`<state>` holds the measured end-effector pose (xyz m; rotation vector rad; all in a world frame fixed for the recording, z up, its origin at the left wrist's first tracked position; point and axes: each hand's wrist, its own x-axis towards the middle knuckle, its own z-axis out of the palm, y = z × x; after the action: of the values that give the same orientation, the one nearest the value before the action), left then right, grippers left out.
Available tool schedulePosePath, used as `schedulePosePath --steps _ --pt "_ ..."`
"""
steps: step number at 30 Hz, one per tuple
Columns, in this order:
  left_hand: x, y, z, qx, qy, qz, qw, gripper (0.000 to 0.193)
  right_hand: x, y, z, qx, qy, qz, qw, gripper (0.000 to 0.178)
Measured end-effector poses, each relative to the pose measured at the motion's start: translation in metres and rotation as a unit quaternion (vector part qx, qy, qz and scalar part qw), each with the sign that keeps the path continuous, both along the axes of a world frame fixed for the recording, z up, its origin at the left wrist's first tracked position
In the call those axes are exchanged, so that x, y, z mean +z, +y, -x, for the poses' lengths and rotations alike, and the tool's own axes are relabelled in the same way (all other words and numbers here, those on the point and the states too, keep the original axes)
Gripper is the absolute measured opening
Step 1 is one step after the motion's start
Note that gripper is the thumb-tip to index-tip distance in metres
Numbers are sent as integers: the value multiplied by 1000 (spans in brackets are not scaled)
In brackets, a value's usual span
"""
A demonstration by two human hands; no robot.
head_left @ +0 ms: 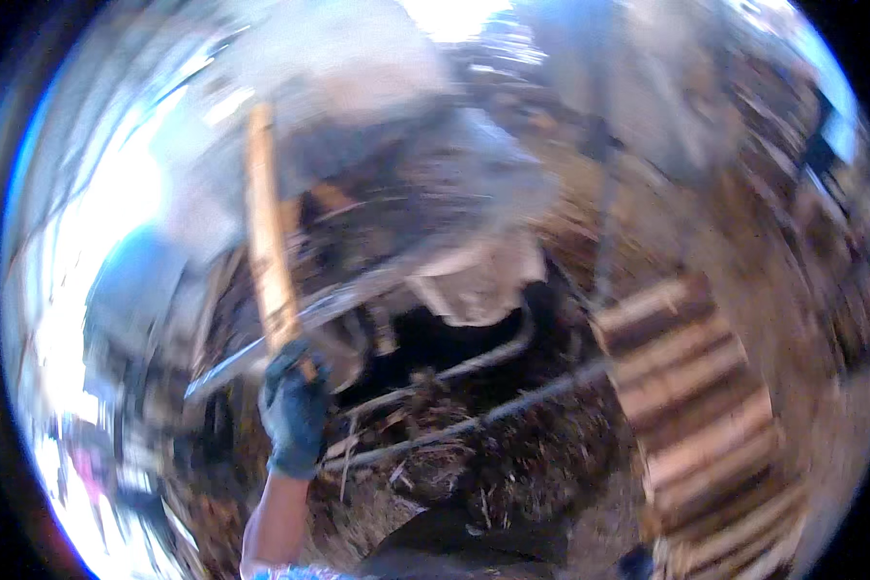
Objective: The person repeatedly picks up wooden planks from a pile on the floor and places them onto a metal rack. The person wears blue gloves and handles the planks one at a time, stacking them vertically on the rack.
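Note:
My left hand (295,406), in a dark green-grey work glove, is closed around the lower end of a long, flat wooden slat (266,222). The slat stands nearly upright in the picture, its far end over the left part of a work table with a pale metal edge (343,302). At the lower edge, beside a stack of wooden slats (691,387), a small dark bluish patch (636,561) may be my right glove; its fingers cannot be made out. Motion smears much of the picture.
Under the table hangs a beige cloth or sack (478,280), with metal frame bars (474,425) below it. Wood shavings and scraps (532,474) cover the floor by the frame. Bright light comes in at the left.

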<state>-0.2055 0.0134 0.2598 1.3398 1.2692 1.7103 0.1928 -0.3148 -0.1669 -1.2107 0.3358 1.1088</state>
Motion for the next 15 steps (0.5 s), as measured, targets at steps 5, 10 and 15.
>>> schedulePosePath --steps 5,10,15 --pt "16 45 191 84 21 -19 996 14 40 170 93 281 10 -42 959 30" --pt "39 99 370 187 457 63 867 23 114 271 182 363 26 -79 928 32" --pt "37 188 353 308 633 142 696 48 265 388 245 372 -202 -235 875 35"
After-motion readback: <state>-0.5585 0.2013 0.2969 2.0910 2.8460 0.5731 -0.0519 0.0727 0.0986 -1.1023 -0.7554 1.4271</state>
